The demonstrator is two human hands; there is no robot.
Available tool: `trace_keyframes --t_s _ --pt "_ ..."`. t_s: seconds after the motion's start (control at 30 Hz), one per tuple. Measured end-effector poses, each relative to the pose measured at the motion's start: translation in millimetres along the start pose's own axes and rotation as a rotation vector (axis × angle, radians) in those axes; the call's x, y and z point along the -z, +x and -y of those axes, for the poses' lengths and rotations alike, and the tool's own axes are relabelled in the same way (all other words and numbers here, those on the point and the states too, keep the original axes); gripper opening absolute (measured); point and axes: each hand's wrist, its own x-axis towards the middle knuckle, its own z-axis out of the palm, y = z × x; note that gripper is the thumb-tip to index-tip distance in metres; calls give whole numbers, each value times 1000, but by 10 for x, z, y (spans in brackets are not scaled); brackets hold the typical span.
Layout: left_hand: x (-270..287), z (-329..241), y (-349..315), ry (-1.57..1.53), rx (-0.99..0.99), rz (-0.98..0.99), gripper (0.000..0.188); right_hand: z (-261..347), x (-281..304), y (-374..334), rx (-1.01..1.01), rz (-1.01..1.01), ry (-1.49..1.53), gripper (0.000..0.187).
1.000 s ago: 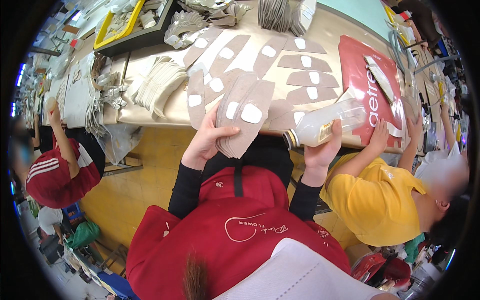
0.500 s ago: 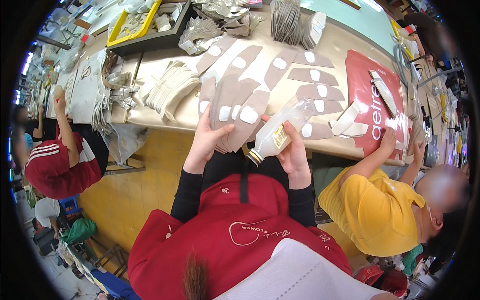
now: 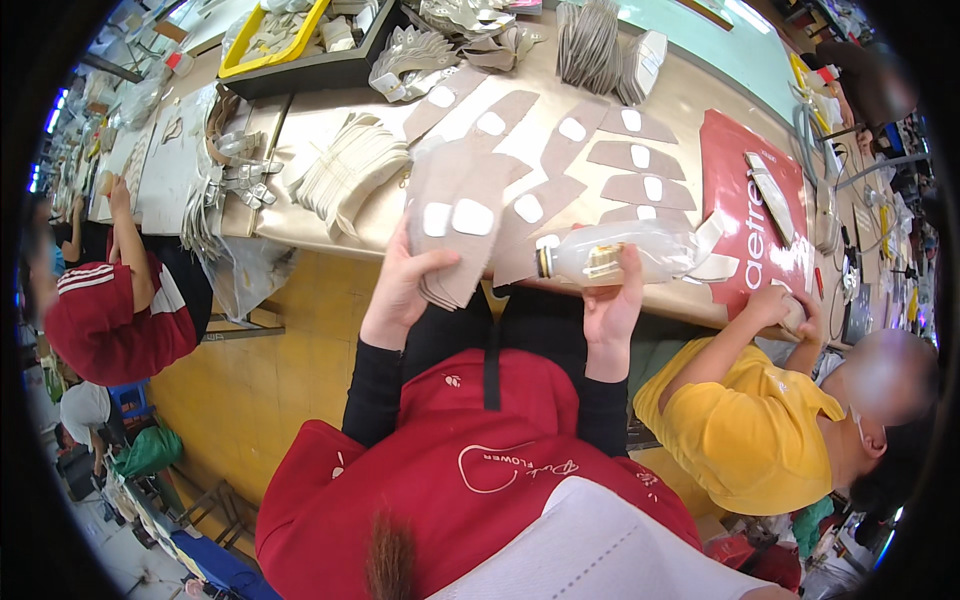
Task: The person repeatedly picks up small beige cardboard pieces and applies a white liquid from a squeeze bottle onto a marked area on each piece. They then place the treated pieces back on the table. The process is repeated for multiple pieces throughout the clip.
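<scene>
My left hand [image 3: 398, 290] grips a small stack of grey-brown shoe-upper-like pieces [image 3: 445, 265] at its near end. White patches show on the pieces, and the stack is held above the table's front edge. In my right hand [image 3: 612, 312] is a clear plastic bottle [image 3: 640, 252] with whitish contents and a yellowish label. It lies almost level, its dark cap [image 3: 544, 256] pointing left toward the stack. Just right of the stack, a patched piece [image 3: 548, 200] rests on the table. Several more patched pieces [image 3: 640, 157] are spread beyond the bottle.
Cream strips [image 3: 348, 172] lie bundled at the left. A dark tray [image 3: 290, 78] with a yellow bin [image 3: 310, 38] stands behind. Grey stacks [image 3: 588, 48] stand at the back. A red bag [image 3: 728, 150] lies right, near a co-worker in yellow [image 3: 745, 425].
The bottle has swung from slanting downward to nearly level and moved right. A patched piece beside my left hand's stack now lies farther right. The co-worker's hands have drawn back from the red bag.
</scene>
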Motion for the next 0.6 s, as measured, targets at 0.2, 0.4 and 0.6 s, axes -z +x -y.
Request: trace_keyframes --t_s 0.2,0.4,0.6 --pt "-347 239 -67 132 92 175 79 99 -93 -167 479 64 -155 57" --pt "-458 340 -93 337 16 242 78 84 -57 -192 634 89 -453 54" --pt "-441 350 -111 356 43 259 77 44 -60 -202 644 108 -372 52"
